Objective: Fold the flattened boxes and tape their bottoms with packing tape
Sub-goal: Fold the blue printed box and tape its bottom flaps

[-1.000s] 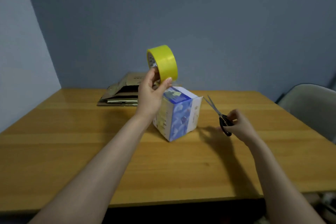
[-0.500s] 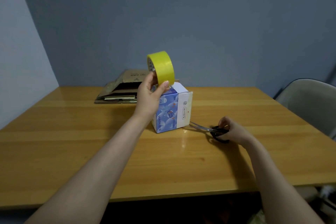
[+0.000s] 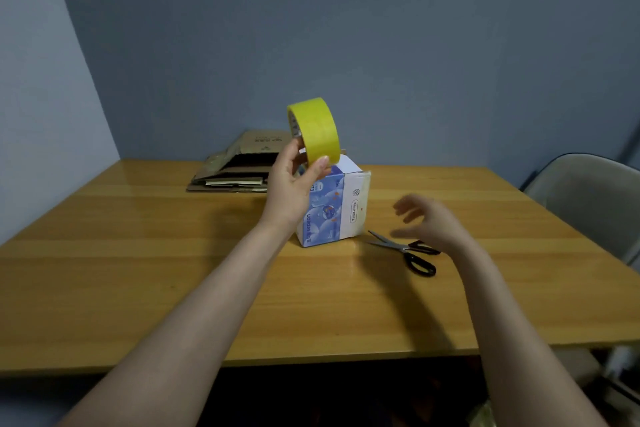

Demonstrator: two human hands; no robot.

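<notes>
- Hovering above the folded box [image 3: 334, 208], the left hand [image 3: 291, 184] kept its grip clamped on one yellow roll of packing tape [image 3: 313, 130], thumb on the near rim, fingertips on the outer band, roll up on edge in mid-air.
- One box, blue and white, stood upright mid-tabletop, well back from the near edge and partly hidden behind the left wrist.
- The right hand [image 3: 427, 220] hung released, fingers spread and blurred, gripping nothing, just above the handles of the one pair of black-handled scissors [image 3: 407, 251].
- Those scissors lay flat on the wood, blades slightly parted and pointing at the box's lower right corner, close but not touching.
- Plenty of bare tabletop [image 3: 138, 274] ran left of the box and along the whole near edge; the right side was open too.
- One stack of flattened cardboard boxes [image 3: 239, 168] sat at the far edge against the wall; how many were in it, I couldn't tell.
- Warm yellow wood planks, glossy, under a plain blue-grey wall [image 3: 381, 45] with a corner at far left.
- One pale chair [image 3: 592, 198] stood off the tabletop's right edge.
</notes>
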